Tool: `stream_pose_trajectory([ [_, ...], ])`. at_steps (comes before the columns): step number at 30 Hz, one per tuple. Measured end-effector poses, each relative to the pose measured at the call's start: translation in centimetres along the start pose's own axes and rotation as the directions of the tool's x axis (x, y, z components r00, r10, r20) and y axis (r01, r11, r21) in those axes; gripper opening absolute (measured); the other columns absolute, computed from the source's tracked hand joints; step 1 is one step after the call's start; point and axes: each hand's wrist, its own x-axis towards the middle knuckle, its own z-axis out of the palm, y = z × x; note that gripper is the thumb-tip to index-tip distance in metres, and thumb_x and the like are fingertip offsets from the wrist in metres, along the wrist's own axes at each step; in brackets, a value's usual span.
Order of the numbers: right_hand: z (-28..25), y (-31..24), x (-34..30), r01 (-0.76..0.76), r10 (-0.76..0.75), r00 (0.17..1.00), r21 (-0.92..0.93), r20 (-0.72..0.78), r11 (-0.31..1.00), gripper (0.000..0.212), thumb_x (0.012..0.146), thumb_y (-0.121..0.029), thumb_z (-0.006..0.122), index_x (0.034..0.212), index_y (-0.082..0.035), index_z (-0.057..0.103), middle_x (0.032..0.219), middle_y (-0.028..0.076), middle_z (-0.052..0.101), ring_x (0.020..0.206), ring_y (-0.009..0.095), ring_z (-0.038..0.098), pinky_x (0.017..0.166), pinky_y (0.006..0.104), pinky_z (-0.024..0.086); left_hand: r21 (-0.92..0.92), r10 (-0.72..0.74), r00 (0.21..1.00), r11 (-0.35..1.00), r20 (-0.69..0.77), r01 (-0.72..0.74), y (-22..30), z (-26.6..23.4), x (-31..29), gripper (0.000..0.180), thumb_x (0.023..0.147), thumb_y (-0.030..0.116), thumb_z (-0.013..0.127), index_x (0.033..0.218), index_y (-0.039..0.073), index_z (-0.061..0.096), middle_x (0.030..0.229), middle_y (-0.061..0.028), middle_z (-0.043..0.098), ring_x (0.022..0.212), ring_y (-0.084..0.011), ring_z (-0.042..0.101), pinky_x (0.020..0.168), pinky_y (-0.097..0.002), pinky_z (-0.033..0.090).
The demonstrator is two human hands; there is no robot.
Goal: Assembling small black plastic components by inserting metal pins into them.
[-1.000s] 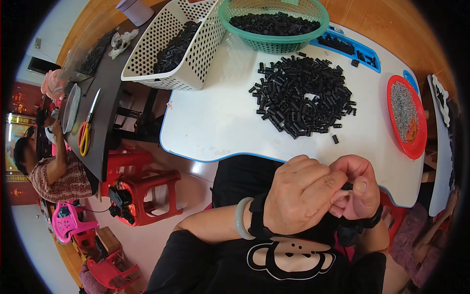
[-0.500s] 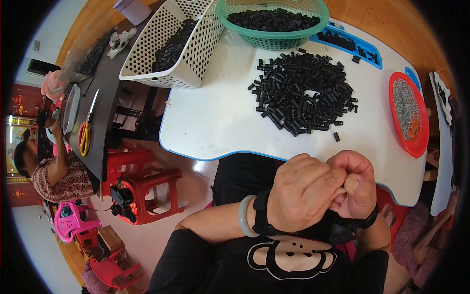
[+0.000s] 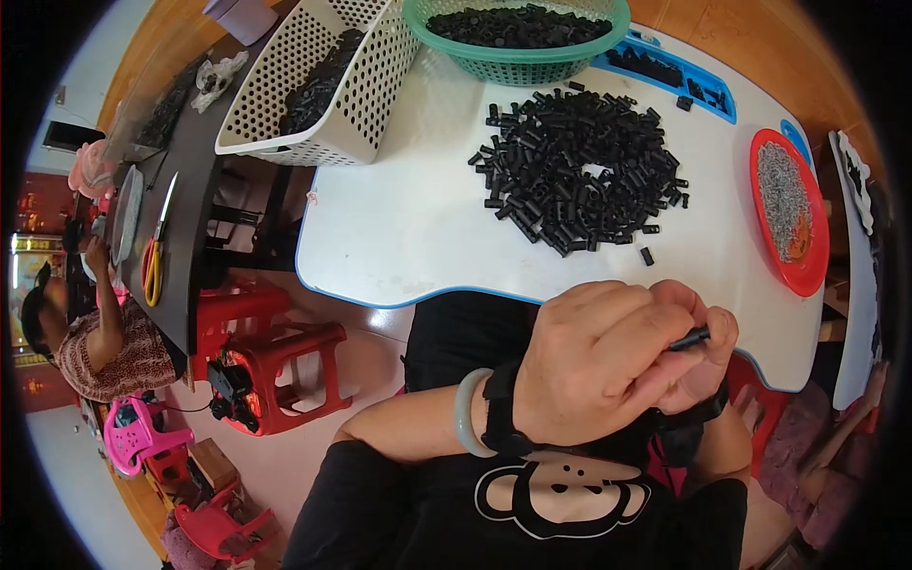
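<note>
Small black tube pinched between both hands

Black tube sits just off the white table's near edge, clamped by the fingertips of the left hand and right hand. It looks light, stiff and easily dropped; gripping its ends seems safest. Beyond lie a pile of tubes and a red dish.

Tube: one short black cylindrical piece, lying roughly level, its right end poking out between the fingertips, the rest hidden in the grip. Held just off the near edge of the table.

Pile: loose heap of like black tubes, lying every way, mid-table, a few strays beside it.
</note>
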Motion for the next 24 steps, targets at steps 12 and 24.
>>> stream_pose_trajectory([
  [12,0.0,0.2,-0.5,-0.069,0.068,0.998,-0.027,-0.014,0.997,0.054,0.085,-0.043,0.067,0.104,0.005,0.054,0.079,0.011,0.059,0.054,0.011,0.047,0.041,0.0265,0.04,0.119,0.074,0.997,0.99,0.027,-0.077,0.5,-0.9,0.2,0.025,0.064,0.001,0.075,0.086,0.0,0.064,0.064,-0.008,0.055,0.049,-0.0219,0.052,0.043,-0.0304,0.039],
  [24,0.2,-0.7,-0.8,-0.059,0.062,0.997,-0.049,0.047,0.997,0.048,0.081,-0.033,0.073,0.105,0.005,0.055,0.076,0.009,0.057,0.053,0.008,0.043,0.043,0.0257,0.041,0.209,0.099,0.994,0.972,0.047,-0.107,0.4,-0.3,-0.8,0.027,0.066,0.007,0.076,0.088,0.0,0.063,0.063,-0.0077,0.053,0.049,-0.0229,0.05,0.045,-0.0315,0.039],
])
